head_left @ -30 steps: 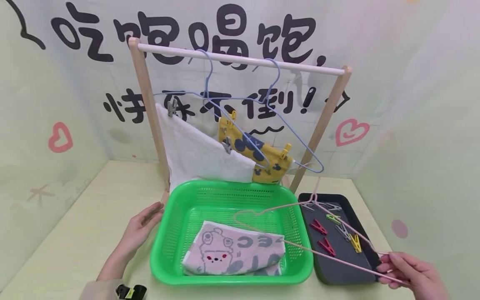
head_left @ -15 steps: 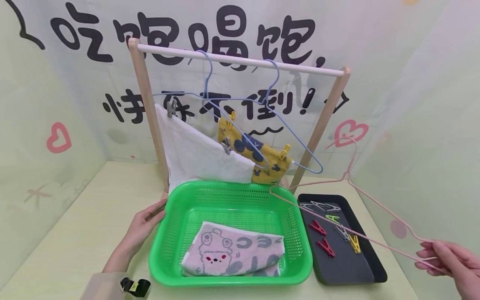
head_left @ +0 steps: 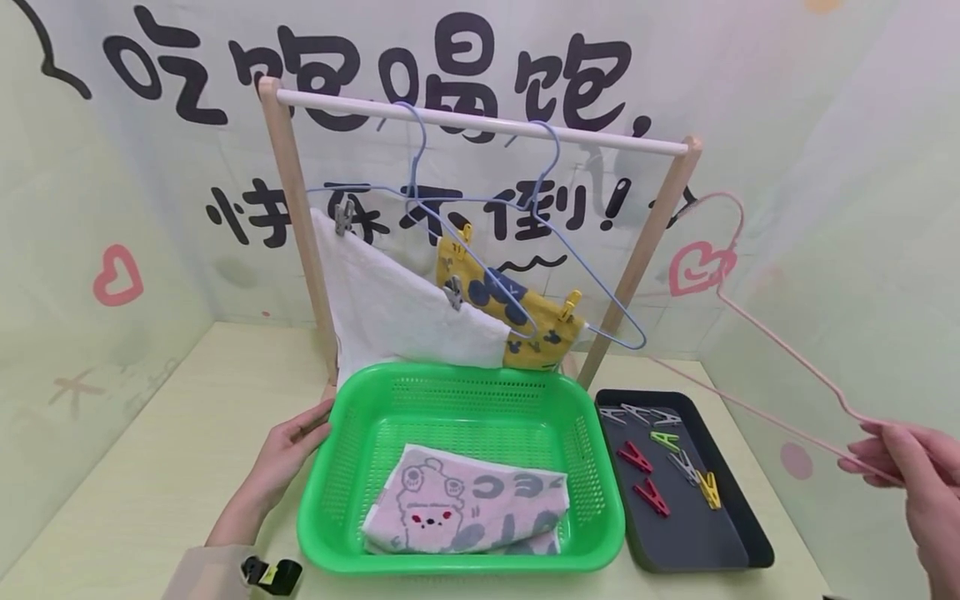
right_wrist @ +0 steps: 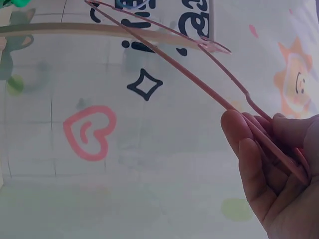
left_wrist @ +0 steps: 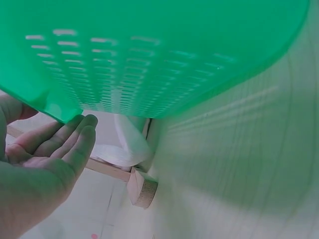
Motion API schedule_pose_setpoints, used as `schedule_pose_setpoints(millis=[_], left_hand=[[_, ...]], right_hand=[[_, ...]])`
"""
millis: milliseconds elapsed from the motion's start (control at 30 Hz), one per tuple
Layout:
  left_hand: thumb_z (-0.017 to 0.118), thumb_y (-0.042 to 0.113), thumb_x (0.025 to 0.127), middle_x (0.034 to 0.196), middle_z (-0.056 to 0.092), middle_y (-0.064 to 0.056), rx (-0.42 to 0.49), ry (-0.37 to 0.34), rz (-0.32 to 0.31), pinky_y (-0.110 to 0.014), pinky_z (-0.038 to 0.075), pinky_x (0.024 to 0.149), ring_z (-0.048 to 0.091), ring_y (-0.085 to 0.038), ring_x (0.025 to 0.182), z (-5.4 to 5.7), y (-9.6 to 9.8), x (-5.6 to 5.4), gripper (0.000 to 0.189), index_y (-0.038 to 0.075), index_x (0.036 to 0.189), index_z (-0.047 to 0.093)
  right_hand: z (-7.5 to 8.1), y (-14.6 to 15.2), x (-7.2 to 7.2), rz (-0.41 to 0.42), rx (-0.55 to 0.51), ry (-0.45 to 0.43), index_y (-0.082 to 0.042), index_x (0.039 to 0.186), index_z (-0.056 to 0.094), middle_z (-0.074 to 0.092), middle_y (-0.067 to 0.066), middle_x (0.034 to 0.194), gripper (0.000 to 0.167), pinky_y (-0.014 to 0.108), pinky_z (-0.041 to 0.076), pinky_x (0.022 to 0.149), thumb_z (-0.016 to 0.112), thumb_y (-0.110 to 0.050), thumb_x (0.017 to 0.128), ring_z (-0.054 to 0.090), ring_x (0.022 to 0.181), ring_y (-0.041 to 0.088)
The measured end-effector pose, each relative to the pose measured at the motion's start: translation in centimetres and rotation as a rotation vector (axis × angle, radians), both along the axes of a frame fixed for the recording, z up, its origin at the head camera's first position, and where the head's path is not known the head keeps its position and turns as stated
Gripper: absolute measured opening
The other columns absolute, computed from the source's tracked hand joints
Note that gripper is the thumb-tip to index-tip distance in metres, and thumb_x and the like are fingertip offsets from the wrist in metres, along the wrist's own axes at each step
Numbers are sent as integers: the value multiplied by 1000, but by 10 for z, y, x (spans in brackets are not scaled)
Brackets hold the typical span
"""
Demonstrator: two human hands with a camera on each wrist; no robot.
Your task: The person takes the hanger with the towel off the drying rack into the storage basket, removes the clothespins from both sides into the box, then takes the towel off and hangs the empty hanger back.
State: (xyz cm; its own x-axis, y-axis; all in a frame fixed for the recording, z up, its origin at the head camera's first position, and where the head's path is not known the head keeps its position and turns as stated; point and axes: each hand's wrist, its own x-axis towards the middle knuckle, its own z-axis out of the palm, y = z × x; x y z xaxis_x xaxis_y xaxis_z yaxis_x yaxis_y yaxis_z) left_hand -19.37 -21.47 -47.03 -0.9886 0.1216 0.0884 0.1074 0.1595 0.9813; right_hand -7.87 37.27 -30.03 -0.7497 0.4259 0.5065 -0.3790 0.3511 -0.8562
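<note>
A pink clothes hanger (head_left: 797, 352) is raised over the right side of the table, its hook pointing up and left. My right hand (head_left: 918, 479) grips one end of it, and in the right wrist view the fingers (right_wrist: 250, 167) curl round the wire. On the left, my left hand (head_left: 283, 454) rests against the side of the green basket (head_left: 318, 500). Its fingers (left_wrist: 75, 142) are fairly straight just under the rim in the left wrist view. Inside the basket lies a folded pink and grey patterned towel (head_left: 465, 504).
Behind the basket stands a wooden rack with a white rail (head_left: 480, 123). Two blue hangers (head_left: 588, 257) hang there, with a white cloth (head_left: 405, 308) and a yellow cloth (head_left: 525, 317) clipped on. A dark tray (head_left: 697, 533) at right holds several clothespins (head_left: 651, 497).
My right hand has lifted the pink hanger up and to the right, away from above the basket and tray. The left hand has come in against the basket's rim.
</note>
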Motion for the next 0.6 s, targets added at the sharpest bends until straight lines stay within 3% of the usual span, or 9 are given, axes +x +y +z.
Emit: schedule_pose_setpoints(millis=[100,167,233,367,467,600], left_hand=[[48,14,99,138,35,-32,10,-4,0,-8,42,86,45,17,102,-1,0,0,48,-13,136,34],[48,14,99,139,35,-31,16,-9,-1,-8,42,86,46,17,102,-1,1,0,48,-13,136,33],[48,14,99,139,35,-31,18,-15,1,-8,42,86,46,17,102,-1,1,0,48,-13,136,34],[49,15,99,138,36,-30,22,-21,14,-8,43,86,46,17,102,-2,1,1,48,-13,136,34],[49,14,99,137,36,-31,30,-14,19,-9,44,85,48,15,102,-2,1,1,48,-13,136,34],[49,13,99,135,36,-32,43,-11,21,-11,45,85,50,13,101,-3,2,2,47,-14,135,35]], right_hand=[[12,-18,-12,-114,-49,-39,-3,89,69,67,-3,63,18,10,48,49,52,-2,95,64,51,5],[20,-27,-20,-146,-52,-49,0,91,68,66,-2,63,15,10,48,51,55,-6,94,64,52,5],[25,-35,-28,-127,-32,-2,5,92,67,66,-2,64,15,11,50,52,57,-6,93,64,52,5],[29,-48,-49,-12,-19,168,18,91,63,66,2,63,20,16,52,51,59,-1,90,64,50,8],[25,-55,-62,4,7,174,18,93,64,66,1,64,20,17,52,52,60,-2,89,64,51,7],[13,-59,-72,12,-17,115,14,94,66,66,1,64,17,17,52,52,61,-2,89,64,51,7]])
